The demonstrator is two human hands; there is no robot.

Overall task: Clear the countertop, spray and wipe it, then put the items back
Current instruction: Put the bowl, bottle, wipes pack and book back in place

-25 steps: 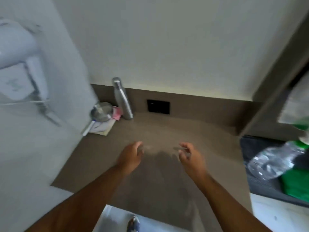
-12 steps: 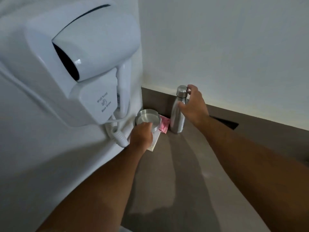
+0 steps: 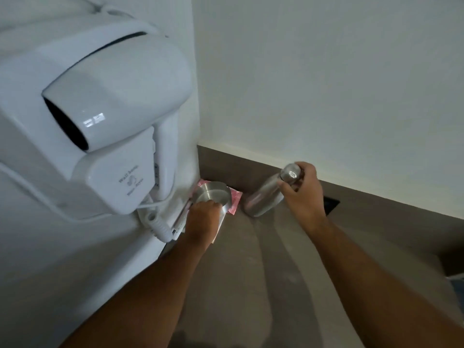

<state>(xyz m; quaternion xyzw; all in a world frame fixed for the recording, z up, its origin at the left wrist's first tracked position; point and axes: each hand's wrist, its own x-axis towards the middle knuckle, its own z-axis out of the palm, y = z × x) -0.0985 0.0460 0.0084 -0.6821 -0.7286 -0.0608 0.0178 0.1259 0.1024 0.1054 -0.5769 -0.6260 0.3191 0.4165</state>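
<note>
Grey countertop (image 3: 251, 285), both hands busy at centre frame.
My left hand (image 3: 200, 219) gripped the steel bowl (image 3: 212, 194), half hiding papers; my right hand (image 3: 302, 194) clasped the tilted bottle (image 3: 266, 194).

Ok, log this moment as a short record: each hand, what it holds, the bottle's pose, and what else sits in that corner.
left hand: grips the near rim of the round steel dish
right hand: grips the steel bottle at its neck, just below the cap
bottle pose: tilted, cap toward the right, base at the countertop
under the dish: pink packet and white papers
on the wall: white hair dryer in its holder, cord hanging below
task stage: clearing the countertop, items not yet removed
</note>
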